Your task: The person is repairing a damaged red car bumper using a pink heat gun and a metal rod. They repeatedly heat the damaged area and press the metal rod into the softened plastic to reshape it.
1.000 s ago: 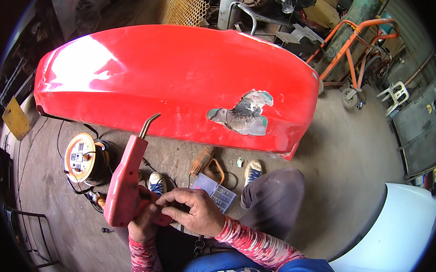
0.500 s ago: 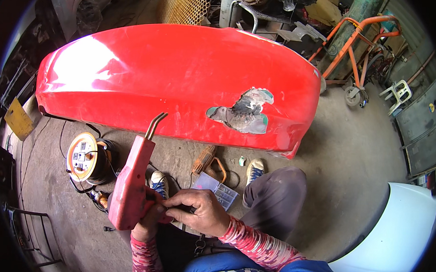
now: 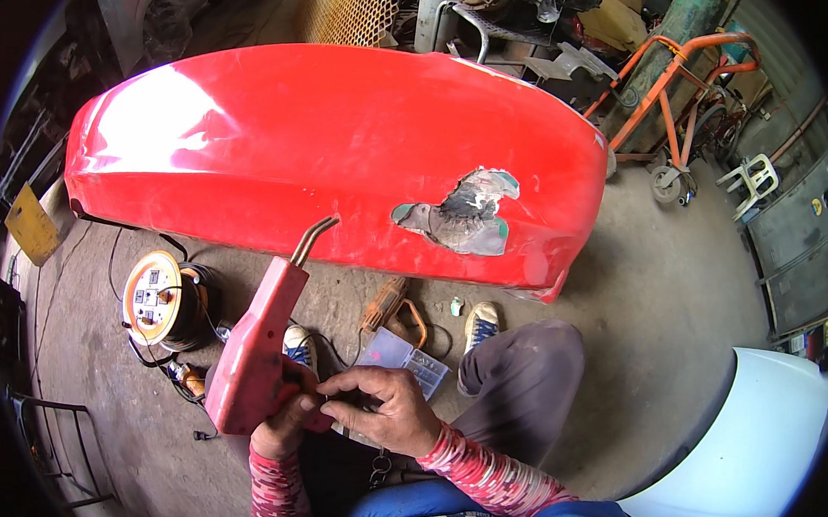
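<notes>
My left hand (image 3: 282, 425) grips the handle of a red plastic gun-like tool (image 3: 255, 339), which points upward with two bent metal prongs at its top. Beside it my right hand (image 3: 378, 405) has thumb and forefinger pinched near the handle, on something small that I cannot make out. Beyond lies a large red bumper (image 3: 299, 121) with a torn hole patched in grey and green (image 3: 458, 223) toward its right. On the floor between my feet are an open plastic case (image 3: 390, 356) of small parts and an orange power tool (image 3: 383, 308).
A cable reel (image 3: 159, 297) with sockets sits at left. A pale blue-white panel (image 3: 732, 444) lies at lower right. An orange wheeled trolley (image 3: 666, 103), a white plastic stool (image 3: 750, 182), yellow mesh (image 3: 347, 12) and assorted metal parts surround the bumper. A yellow plate (image 3: 32, 224) stands far left.
The red tool and my left hand have shifted a little to the right, its prongs now nearer the middle of the bumper. My pinched right fingers have moved slightly right with it.
</notes>
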Available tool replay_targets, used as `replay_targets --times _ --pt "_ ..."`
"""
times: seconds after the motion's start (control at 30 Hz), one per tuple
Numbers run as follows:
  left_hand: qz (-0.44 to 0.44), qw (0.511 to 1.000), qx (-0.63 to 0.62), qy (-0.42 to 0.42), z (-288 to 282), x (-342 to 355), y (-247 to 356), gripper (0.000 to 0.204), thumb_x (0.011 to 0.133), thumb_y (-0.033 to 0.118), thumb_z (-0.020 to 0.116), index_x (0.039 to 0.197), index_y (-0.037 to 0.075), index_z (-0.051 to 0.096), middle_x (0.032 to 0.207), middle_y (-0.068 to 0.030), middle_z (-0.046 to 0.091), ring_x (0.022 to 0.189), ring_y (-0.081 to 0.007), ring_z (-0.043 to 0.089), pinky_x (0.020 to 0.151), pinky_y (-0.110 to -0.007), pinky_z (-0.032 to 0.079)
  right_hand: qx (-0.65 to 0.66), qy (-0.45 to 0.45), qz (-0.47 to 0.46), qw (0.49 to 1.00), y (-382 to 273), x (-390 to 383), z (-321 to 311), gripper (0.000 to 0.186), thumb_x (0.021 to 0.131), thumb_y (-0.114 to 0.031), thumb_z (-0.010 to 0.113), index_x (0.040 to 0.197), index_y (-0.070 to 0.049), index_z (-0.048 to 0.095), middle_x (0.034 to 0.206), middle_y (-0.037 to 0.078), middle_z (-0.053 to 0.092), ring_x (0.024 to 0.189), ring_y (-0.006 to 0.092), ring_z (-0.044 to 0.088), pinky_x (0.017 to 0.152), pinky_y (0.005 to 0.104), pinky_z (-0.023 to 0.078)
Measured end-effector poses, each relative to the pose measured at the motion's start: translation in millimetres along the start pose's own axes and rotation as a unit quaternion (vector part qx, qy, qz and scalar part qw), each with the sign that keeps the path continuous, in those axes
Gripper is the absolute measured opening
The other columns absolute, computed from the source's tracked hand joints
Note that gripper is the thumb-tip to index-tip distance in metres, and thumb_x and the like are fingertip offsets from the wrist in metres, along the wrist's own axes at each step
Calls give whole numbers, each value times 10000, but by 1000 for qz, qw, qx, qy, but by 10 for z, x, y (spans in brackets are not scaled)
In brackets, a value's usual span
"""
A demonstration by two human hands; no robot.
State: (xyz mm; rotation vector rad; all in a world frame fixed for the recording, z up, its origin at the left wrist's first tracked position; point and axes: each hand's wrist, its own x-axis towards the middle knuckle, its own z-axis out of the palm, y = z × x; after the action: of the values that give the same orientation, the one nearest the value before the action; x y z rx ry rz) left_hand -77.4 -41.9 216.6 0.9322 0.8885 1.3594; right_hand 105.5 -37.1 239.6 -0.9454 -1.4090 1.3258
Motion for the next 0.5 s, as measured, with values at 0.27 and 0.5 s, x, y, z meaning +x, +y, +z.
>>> replay_targets --times 0.27,0.5 --pt "-14 1000 -7 13 142 5 83 450 747 -28 771 1140 19 558 958 -56 641 850 -152 651 760 -306 566 248 -3 144 958 131 -6 8 210 939 -40 698 1142 12 684 1032 105 738 859 114 700 717 236 586" --pt "-1 1000 12 4 166 27 120 393 769 -69 725 1121 19 575 991 -60 638 876 -151 652 773 -299 564 248 -20 181 952 105 27 -64 225 935 -46 704 1150 22 692 1042 109 740 898 131 706 776 252 584"
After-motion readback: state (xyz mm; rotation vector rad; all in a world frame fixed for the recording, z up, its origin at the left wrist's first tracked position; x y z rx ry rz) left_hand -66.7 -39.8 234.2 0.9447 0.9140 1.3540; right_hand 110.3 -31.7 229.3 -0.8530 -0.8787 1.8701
